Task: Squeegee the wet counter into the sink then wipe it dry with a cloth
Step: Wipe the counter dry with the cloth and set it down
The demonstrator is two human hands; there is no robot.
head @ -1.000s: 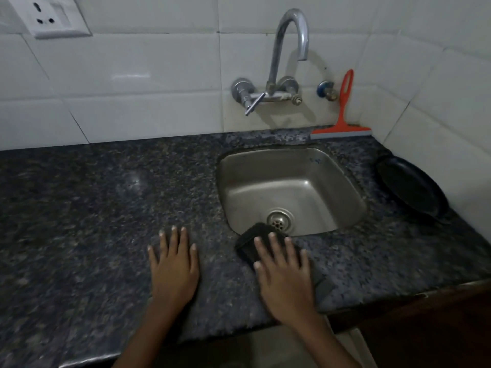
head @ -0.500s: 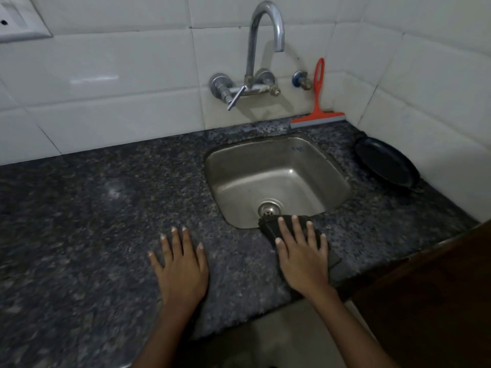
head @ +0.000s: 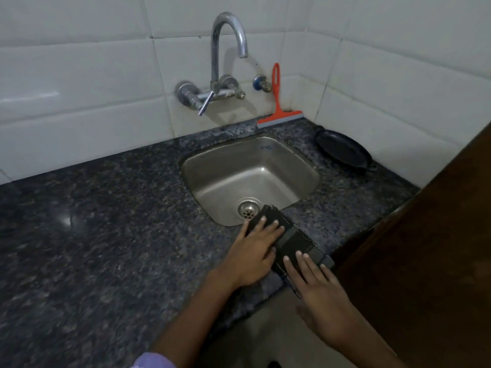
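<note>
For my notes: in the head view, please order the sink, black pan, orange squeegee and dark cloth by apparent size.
1. sink
2. dark cloth, partly under both hands
3. black pan and orange squeegee: too alike to rank

Dark folded cloth (head: 291, 241) beside sink (head: 212, 176)

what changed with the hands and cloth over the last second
The left hand left the bare counter and moved right onto the cloth, its fingers now flat on the sink-side end. The right hand slid back toward the counter edge, fingertips on the near end. Neither hand grips. The squeegee stayed leaning on the wall.
</note>
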